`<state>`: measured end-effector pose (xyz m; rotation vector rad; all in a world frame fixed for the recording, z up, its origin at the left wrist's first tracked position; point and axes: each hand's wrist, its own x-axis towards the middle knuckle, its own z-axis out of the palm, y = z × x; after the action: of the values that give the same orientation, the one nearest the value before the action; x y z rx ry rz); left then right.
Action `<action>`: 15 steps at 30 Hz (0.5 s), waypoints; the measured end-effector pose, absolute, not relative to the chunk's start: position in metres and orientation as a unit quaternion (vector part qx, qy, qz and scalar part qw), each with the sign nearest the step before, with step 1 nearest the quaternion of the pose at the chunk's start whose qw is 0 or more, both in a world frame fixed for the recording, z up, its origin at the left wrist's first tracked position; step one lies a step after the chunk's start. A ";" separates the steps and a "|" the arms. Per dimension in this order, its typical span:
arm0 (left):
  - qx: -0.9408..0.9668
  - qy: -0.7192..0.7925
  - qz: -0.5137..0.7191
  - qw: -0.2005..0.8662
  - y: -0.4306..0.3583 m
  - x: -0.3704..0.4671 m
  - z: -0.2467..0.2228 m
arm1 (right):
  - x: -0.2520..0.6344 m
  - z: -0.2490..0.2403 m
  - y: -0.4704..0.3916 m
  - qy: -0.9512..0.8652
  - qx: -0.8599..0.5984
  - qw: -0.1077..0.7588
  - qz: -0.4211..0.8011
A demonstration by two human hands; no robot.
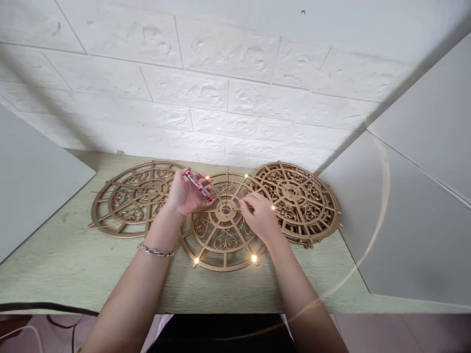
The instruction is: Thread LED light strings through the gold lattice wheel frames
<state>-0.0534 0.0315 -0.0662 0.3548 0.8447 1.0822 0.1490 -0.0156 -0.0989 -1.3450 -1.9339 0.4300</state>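
Observation:
A round gold openwork frame (226, 261) lies flat on the pale green table, with small glowing lights at several points of its rim. My left hand (186, 193) is over its upper left part, closed on a red and white patterned stick (198, 186) that lies across the palm and fingers. Thin wires run from near the stick toward the frame's centre. Right of that centre, my right hand (257, 213) hovers with its thumb and fingertips pinched together near a thin wire; whatever is between them is too small to make out.
Another gold frame (99, 211) lies at the left, and a stack of such frames (312, 215) stands at the right. Grey panels (412, 215) flank the table (66, 264), with a white brick-pattern wall behind. A black cable (47, 307) crosses the front left edge.

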 end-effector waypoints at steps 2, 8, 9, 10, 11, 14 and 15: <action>0.158 0.384 0.496 0.763 0.030 -0.052 -0.064 | 0.150 -0.099 -0.016 -0.773 -0.517 0.341 0.138; 0.147 0.354 0.496 0.779 0.029 -0.052 -0.065 | 0.152 -0.101 -0.015 -0.779 -0.516 0.344 0.094; 0.147 0.345 0.500 0.781 0.029 -0.052 -0.067 | 0.151 -0.102 -0.016 -0.772 -0.521 0.352 0.092; 0.147 0.336 0.505 0.781 0.029 -0.053 -0.068 | 0.150 -0.101 -0.016 -0.764 -0.527 0.359 0.093; 0.147 0.329 0.512 0.780 0.030 -0.053 -0.070 | 0.149 -0.101 -0.017 -0.756 -0.533 0.367 0.097; 0.145 0.320 0.528 0.773 0.031 -0.054 -0.074 | 0.146 -0.101 -0.018 -0.739 -0.544 0.383 0.109; 0.144 0.320 0.531 0.771 0.031 -0.054 -0.075 | 0.146 -0.101 -0.019 -0.737 -0.545 0.385 0.112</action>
<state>-0.0543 0.0314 -0.0752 0.3119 0.6945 1.1521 0.1456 -0.0188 -0.1010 -1.3873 -1.8766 0.2850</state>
